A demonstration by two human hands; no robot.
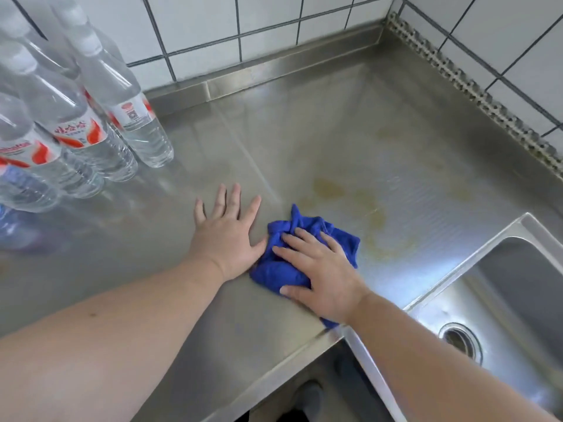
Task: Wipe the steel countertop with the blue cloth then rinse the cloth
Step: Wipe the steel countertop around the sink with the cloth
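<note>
The blue cloth (285,266) lies bunched on the steel countertop (304,141) near its front edge. My right hand (323,269) presses down flat on the cloth, fingers spread over it and thumb along its near side. My left hand (227,229) lies flat and open on the bare steel just left of the cloth, its thumb touching the cloth's edge. Yellowish stains (362,208) mark the steel just beyond and right of the cloth.
Several clear water bottles (91,117) with red-and-white labels stand at the left. A steel sink (511,300) with a round drain (460,339) sits at the right. White tiled walls meet at the back right corner. The counter's front edge runs below my arms.
</note>
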